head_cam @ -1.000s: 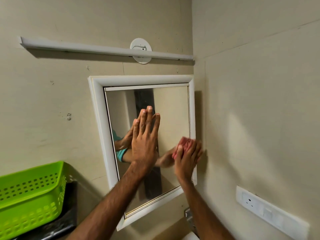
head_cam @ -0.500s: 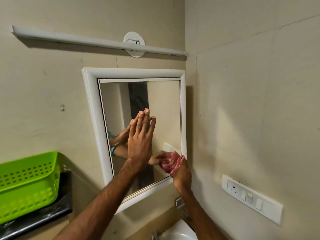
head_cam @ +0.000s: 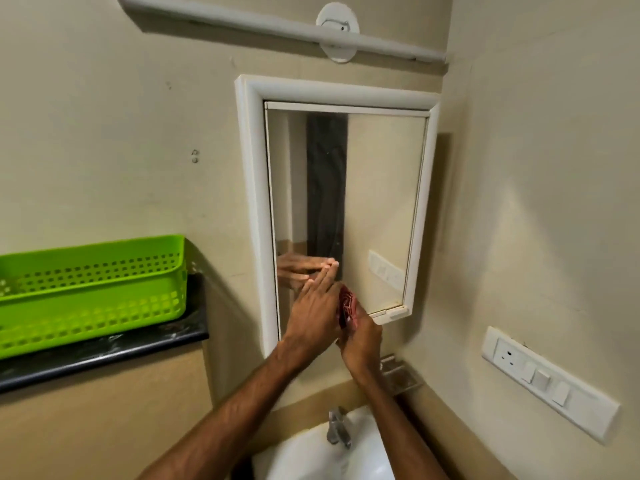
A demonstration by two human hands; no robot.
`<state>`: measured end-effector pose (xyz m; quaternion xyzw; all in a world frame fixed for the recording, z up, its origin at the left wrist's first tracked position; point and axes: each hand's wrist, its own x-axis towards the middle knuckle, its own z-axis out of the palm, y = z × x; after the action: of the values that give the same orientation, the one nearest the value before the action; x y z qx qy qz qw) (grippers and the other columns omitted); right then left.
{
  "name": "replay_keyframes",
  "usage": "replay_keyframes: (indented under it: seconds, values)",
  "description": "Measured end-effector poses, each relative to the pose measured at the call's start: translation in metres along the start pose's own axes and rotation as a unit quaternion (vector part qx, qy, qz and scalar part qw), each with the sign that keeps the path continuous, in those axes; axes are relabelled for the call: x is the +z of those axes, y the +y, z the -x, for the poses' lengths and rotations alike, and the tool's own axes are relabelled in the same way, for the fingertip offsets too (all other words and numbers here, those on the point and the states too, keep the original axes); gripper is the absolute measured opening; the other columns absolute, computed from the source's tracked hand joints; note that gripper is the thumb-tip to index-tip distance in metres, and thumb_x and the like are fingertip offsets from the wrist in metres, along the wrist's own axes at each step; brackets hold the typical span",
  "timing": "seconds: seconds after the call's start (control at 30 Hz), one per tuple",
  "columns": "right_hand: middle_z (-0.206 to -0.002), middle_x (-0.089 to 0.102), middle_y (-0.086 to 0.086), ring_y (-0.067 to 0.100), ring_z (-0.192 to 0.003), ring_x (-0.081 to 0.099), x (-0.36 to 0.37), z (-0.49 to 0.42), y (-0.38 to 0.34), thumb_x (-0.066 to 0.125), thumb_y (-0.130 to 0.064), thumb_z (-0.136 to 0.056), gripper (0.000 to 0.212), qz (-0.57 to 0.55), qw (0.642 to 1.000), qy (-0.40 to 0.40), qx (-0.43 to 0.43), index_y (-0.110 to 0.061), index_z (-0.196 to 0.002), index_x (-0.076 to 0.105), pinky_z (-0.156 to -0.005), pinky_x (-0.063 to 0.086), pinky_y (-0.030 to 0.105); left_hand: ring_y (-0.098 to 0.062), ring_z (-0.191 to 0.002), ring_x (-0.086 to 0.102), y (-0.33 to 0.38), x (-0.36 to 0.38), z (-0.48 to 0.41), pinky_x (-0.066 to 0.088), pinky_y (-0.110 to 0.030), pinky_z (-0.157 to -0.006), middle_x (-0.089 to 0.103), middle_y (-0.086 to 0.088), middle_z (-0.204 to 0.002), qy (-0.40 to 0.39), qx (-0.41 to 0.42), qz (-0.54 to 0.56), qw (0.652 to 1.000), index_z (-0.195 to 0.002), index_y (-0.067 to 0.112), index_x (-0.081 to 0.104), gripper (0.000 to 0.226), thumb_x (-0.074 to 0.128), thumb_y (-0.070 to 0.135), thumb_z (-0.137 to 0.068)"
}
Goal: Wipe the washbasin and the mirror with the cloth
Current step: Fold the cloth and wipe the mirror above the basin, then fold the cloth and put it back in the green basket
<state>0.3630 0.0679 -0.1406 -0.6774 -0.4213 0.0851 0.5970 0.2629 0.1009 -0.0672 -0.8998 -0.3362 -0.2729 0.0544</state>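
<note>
A white-framed mirror point(head_cam: 377, 188) hangs on the beige wall in the corner. Both hands meet at its lower edge. My right hand point(head_cam: 362, 336) grips a bunched red cloth point(head_cam: 347, 304), pressed near the bottom of the glass. My left hand point(head_cam: 313, 313) lies flat with fingers stretched against the lower glass, touching the cloth's left side; its reflection shows just above. The white washbasin point(head_cam: 304, 455) sits below, partly hidden by my forearms.
A chrome tap point(head_cam: 337, 427) stands at the basin's back. A green plastic basket point(head_cam: 90, 289) rests on a black ledge point(head_cam: 104, 355) at left. A switch and socket plate point(head_cam: 547, 382) is on the right wall, a metal soap holder point(head_cam: 400, 374) below the mirror, a tube light point(head_cam: 277, 29) above.
Both hands have slid down the mirror from its middle to the bottom edge and come together. The view has tilted downward, bringing the basin and tap into sight.
</note>
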Motion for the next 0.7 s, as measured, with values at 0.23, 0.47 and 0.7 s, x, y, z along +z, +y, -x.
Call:
replay_keyframes:
  seconds: [0.23, 0.47, 0.7]
  values:
    - [-0.105, 0.075, -0.005, 0.014, -0.101, 0.072, -0.002, 0.036, 0.001, 0.06, -0.005, -0.099, 0.029, -0.152, 0.981, -0.058, 0.102, -0.019, -0.121, 0.073, -0.092, 0.06, 0.032, -0.02, -0.104, 0.066, -0.019, 0.002, 0.084, 0.056, -0.036, -0.083, 0.063, 0.003, -0.125, 0.023, -0.129, 0.133, 0.982, -0.137, 0.026, 0.042, 0.044, 0.053, 0.033, -0.095]
    - [-0.1, 0.077, -0.008, 0.016, -0.099, 0.074, 0.024, 0.081, -0.007, 0.07, -0.011, -0.096, 0.021, -0.221, 0.965, -0.07, 0.126, -0.03, -0.105, 0.073, -0.085, 0.064, 0.034, -0.009, -0.1, 0.066, -0.022, 0.0, 0.141, 0.056, -0.03, -0.085, 0.066, 0.013, -0.119, 0.017, -0.229, 0.171, 0.958, -0.13, 0.033, 0.048, 0.055, 0.062, 0.055, -0.083]
    - [-0.093, 0.074, -0.022, -0.012, -0.089, 0.069, 0.026, 0.089, -0.048, 0.078, -0.019, -0.09, 0.019, -0.055, 0.983, -0.148, -0.093, -0.022, -0.109, 0.08, -0.086, 0.055, 0.015, -0.001, -0.071, 0.069, -0.038, -0.025, 0.173, 0.059, -0.031, -0.066, 0.073, 0.011, -0.084, 0.114, -0.302, 0.247, 0.914, -0.109, 0.025, 0.064, 0.019, 0.058, 0.023, -0.09]
